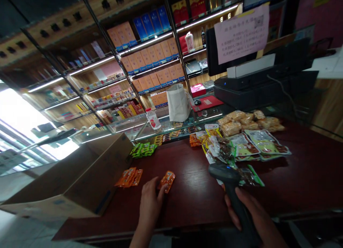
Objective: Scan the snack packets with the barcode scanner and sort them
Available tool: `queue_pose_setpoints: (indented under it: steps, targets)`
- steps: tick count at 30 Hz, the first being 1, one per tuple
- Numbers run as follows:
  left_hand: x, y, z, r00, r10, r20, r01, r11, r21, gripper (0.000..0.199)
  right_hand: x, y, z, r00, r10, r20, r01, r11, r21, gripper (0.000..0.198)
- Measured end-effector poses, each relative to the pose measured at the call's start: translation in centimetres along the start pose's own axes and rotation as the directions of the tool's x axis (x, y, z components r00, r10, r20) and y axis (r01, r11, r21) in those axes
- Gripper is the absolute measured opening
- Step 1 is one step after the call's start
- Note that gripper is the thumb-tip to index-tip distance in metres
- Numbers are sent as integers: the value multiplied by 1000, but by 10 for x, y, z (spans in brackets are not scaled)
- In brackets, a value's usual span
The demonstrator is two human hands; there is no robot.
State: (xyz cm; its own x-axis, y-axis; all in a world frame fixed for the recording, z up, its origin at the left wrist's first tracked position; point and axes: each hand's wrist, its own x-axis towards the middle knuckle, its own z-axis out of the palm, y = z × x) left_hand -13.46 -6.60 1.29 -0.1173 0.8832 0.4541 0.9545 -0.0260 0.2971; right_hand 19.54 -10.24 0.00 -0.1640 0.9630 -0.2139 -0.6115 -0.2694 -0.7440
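Note:
My left hand (150, 197) is closed on the left edge of a small orange snack packet (168, 181), low over the dark red counter (187, 205). Wrapped in my right hand (249, 208) is a black barcode scanner (227, 174), its head tilted up and pointing left. Left of my left hand lies a small group of orange packets (130, 177), with green packets (144, 149) behind them. Beyond the scanner are a dark snack pack with a green edge (250, 175), flat green-and-white snack packs (264, 144) and a pile of wrapped tan snacks (238, 122).
An open cardboard box (80, 183) stands at the left. Behind the counter is a glass case bearing a white paper bag (178, 103) and a red-capped bottle (153, 119). A monitor with a pink sign (242, 33) stands at the back right, before stocked shelves.

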Motion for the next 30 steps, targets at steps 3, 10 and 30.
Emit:
queue_pose_setpoints:
  steps: [3, 10, 30]
  targets:
    - [11, 0, -5, 986, -121, 113, 119, 993, 24, 36, 0, -2, 3, 1000, -11, -24, 11, 1000, 7, 51]
    - [9, 18, -6, 970, -195, 147, 218, 962, -163, 26, 1, 0, -4, 1000, -3, 11, 2, 1000, 13, 52]
    - [65, 98, 35, 989, -105, 102, 143, 539, -830, 23, -3, 13, -11, 996, 89, -23, -91, 992, -85, 54]
